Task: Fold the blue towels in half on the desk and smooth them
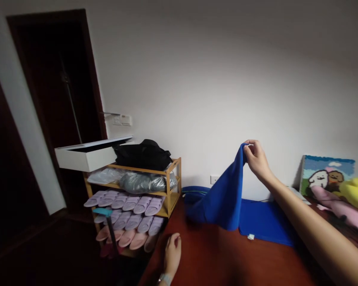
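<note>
Raised above the red-brown table point(209, 254), my right hand point(256, 159) pinches one corner of a blue cloth point(223, 198). The cloth hangs down to the left in a slanting fold, its lower left part blurred near the tabletop. Flat on the table to its right lies a folded blue cloth point(265, 222) with a small white tag point(251, 237). More rolled or folded blue fabric point(195, 190) sits at the table's back left. My left hand point(173, 252) is by the table's left edge, its fingers curled in with nothing visible in them.
Left of the table stands a wooden shoe rack point(168, 186) with several rows of slippers point(131, 203), a black bag point(144, 155) and a white box point(86, 159) on top. Plush toys point(343, 210) and a dog picture point(328, 174) are at right. A wall socket point(214, 179) is behind the cloth.
</note>
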`<state>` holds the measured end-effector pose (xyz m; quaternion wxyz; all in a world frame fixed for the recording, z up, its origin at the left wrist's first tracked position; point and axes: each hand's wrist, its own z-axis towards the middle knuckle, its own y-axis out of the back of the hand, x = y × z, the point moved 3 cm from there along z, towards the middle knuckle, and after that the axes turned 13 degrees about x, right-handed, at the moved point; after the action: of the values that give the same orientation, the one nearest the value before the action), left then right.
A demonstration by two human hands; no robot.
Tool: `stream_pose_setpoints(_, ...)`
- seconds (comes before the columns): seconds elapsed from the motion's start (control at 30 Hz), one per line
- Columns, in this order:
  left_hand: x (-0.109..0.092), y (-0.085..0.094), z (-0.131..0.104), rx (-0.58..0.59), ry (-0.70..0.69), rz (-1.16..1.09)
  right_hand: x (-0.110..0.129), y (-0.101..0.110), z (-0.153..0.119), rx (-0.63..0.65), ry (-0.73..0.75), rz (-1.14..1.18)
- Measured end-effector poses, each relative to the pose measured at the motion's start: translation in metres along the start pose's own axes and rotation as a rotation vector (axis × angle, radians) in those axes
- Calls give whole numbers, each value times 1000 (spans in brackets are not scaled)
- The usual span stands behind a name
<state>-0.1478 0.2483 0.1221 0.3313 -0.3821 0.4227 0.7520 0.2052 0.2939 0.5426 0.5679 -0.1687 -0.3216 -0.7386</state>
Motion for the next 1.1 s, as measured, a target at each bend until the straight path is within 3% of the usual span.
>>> stream_pose_setpoints(0.07, -58, 7, 10, -23, -29, -127, 26, 10, -14, 83, 28, -82)
stream_pose_setpoints(0.13, -134, 9, 20, 32, -121, -245, 52, 10, -31, 209, 59, -176)
stream_pose_setpoints(0.17, -176, 9, 24, 125, -165, -421, 64, 8, -40, 277, 75, -215)
stream_pose_setpoints(0.27, -304, 17, 24, 293, -332, -548, 93, -3, -65, 453, 103, -266)
stream_pose_setpoints(0.3, -343, 20, 20, 413, -398, -619, 100, -5, -73, 482, 104, -265)
stream_pose_setpoints(0.37, -403, 30, 9, 608, -497, -661, 111, -5, -85, 494, 95, -232)
stream_pose_setpoints(0.4, -423, 36, 3, 667, -509, -671, 115, -4, -91, 485, 86, -203)
stream_pose_setpoints(0.47, -446, 47, -8, 772, -478, -687, 121, 1, -100, 471, 49, -126)
stream_pose_setpoints(0.57, -450, 58, -20, 880, -379, -691, 125, 6, -115, 492, -42, 35)
stream_pose_setpoints(0.8, -461, 68, -41, 929, -390, -458, 114, 6, -163, 581, -323, 586)
stream_pose_setpoints(0.93, -471, 78, -43, 788, -442, -410, 96, 0, -215, 719, -389, 752)
stream_pose_setpoints(1.1, -464, 103, -29, 569, -544, -377, 65, -5, -299, 729, -443, 685)
